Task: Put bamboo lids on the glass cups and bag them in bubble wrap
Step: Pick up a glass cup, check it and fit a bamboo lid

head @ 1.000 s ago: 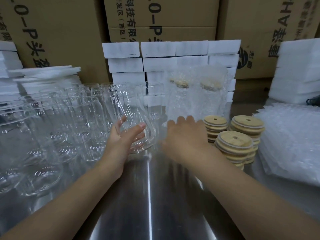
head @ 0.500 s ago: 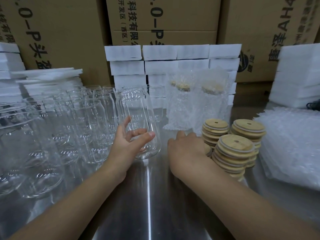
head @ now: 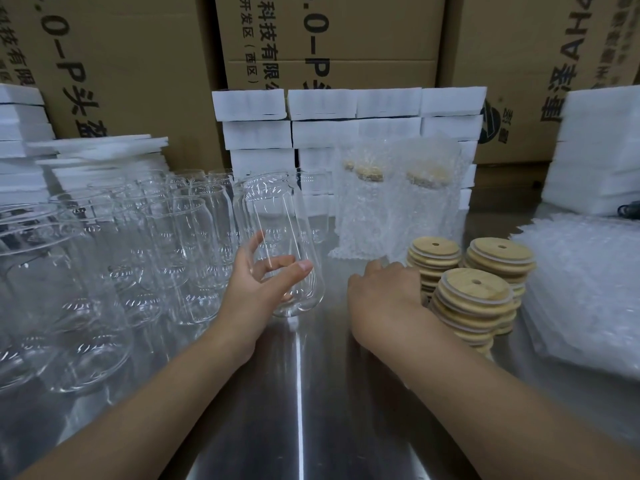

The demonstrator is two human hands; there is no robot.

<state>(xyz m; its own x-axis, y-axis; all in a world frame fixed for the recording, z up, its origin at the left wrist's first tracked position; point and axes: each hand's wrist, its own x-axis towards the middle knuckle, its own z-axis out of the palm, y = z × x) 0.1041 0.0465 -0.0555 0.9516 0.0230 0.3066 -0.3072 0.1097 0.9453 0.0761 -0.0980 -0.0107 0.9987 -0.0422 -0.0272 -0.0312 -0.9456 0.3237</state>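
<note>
My left hand point(head: 263, 284) grips a clear glass cup point(head: 273, 216) near its base and holds it upright, just above the steel table point(head: 311, 393). My right hand point(head: 384, 292) rests against the left side of three stacks of round bamboo lids point(head: 472, 289). Its fingertips are hidden between the stacks, so any hold on a lid cannot be seen. Two lidded cups in bubble wrap bags point(head: 367, 209) stand behind the lids.
Several empty glass cups point(head: 138, 254) crowd the left of the table. A pile of flat bubble wrap bags point(head: 581, 289) lies at the right. White foam blocks point(head: 346, 126) and cardboard boxes point(head: 329, 39) wall off the back.
My left hand has drawn the glass cup out of the group towards the middle and set it upright. My right hand has moved right, from the table's middle to the lid stacks.
</note>
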